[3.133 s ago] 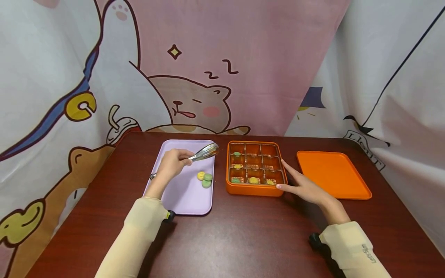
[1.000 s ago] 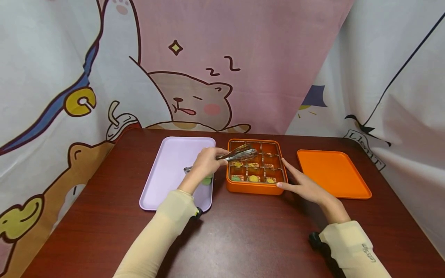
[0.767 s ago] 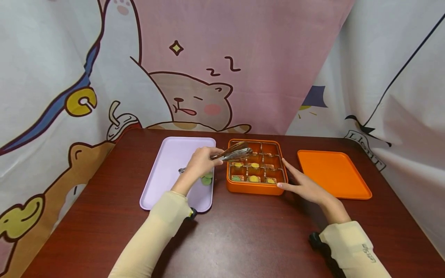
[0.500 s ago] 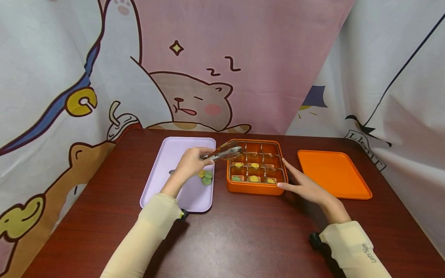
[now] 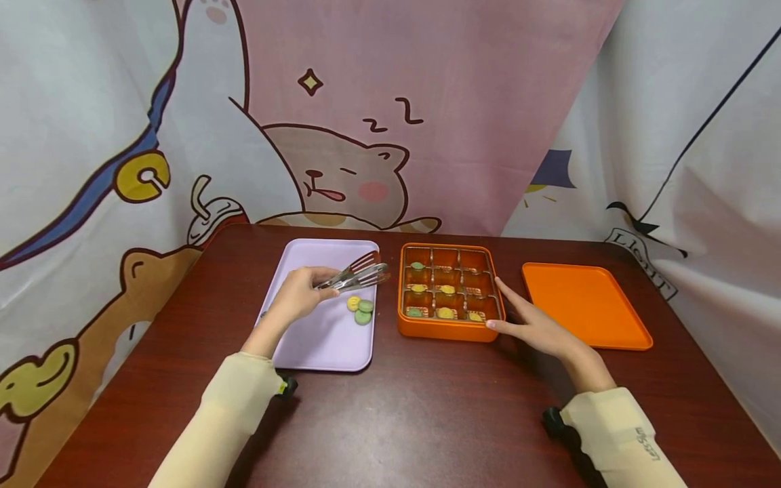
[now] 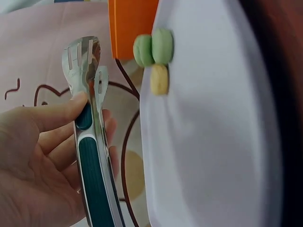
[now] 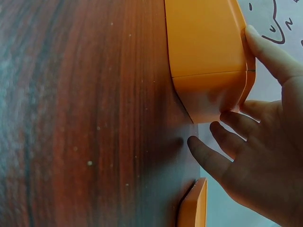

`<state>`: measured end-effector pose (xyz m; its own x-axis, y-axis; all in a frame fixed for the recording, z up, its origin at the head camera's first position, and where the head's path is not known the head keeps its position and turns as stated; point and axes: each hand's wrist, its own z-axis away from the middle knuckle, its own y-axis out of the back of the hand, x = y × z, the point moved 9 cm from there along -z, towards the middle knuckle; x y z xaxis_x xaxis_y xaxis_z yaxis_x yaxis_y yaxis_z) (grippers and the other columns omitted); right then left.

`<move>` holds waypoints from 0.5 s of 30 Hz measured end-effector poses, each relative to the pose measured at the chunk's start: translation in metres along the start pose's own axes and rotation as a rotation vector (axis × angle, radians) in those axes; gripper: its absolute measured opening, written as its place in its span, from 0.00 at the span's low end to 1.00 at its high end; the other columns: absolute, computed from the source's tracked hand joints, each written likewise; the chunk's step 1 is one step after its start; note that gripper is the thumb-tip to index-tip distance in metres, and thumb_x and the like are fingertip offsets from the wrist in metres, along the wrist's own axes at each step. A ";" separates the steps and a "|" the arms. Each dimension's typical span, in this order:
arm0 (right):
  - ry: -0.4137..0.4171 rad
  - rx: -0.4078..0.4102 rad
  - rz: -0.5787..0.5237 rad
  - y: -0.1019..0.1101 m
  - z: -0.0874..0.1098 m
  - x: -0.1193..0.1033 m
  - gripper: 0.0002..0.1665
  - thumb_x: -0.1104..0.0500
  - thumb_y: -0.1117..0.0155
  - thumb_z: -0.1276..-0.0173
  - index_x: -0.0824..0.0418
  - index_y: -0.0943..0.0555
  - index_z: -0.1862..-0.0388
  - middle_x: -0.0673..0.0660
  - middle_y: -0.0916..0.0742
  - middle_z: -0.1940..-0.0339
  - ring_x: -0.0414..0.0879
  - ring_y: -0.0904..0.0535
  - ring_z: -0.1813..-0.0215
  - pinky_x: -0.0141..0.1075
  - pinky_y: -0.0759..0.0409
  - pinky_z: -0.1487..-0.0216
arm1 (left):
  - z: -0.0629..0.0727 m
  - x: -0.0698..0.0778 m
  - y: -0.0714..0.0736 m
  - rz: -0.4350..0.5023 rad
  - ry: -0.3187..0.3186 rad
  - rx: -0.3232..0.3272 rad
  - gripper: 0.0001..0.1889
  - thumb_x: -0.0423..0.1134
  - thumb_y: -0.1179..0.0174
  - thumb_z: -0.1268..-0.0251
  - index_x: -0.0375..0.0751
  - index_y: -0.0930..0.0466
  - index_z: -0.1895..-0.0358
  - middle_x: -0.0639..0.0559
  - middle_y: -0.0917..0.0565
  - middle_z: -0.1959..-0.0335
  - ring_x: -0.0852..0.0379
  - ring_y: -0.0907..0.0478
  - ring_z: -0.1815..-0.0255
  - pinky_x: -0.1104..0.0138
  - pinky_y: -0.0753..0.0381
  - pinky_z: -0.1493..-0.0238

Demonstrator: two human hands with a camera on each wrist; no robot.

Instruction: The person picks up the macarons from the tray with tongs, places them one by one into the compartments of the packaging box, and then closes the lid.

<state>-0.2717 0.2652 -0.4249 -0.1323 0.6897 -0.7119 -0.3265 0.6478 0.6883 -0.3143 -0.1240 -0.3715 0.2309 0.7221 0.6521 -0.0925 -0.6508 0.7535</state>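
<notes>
Slotted metal tongs (image 6: 92,163), nothing between their parted tips, hang over a lilac tray (image 5: 323,352), pinched between thumb and fingers of a person's left hand (image 5: 297,295). Toward seven o'clock from the tips, two green macarons (image 5: 363,316) and a yellow macaron (image 5: 353,303) cluster near the tray's three o'clock edge. A clean lift would likely call for straddling one macaron and squeezing gently, while the right hand (image 5: 539,330), fingers extended, steadies the orange box (image 5: 450,331) at three o'clock. Farther that way lies a flat orange panel (image 5: 586,305). Half a second earlier the tongs reached the box's edge; since then they have swung toward nine o'clock.
</notes>
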 end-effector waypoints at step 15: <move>-0.008 0.002 0.001 0.000 0.001 0.000 0.56 0.43 0.38 0.29 0.47 0.63 0.17 0.62 0.54 0.16 0.70 0.58 0.19 0.75 0.55 0.31 | 0.018 -0.039 0.009 -0.051 0.060 -0.027 0.20 0.35 0.33 0.39 0.36 0.17 0.43 0.39 0.14 0.45 0.47 0.19 0.46 0.54 0.24 0.47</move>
<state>-0.2708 0.2652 -0.4251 -0.1250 0.6927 -0.7103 -0.3250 0.6479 0.6889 -0.3067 -0.1623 -0.3923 0.1775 0.7674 0.6162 -0.1088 -0.6070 0.7873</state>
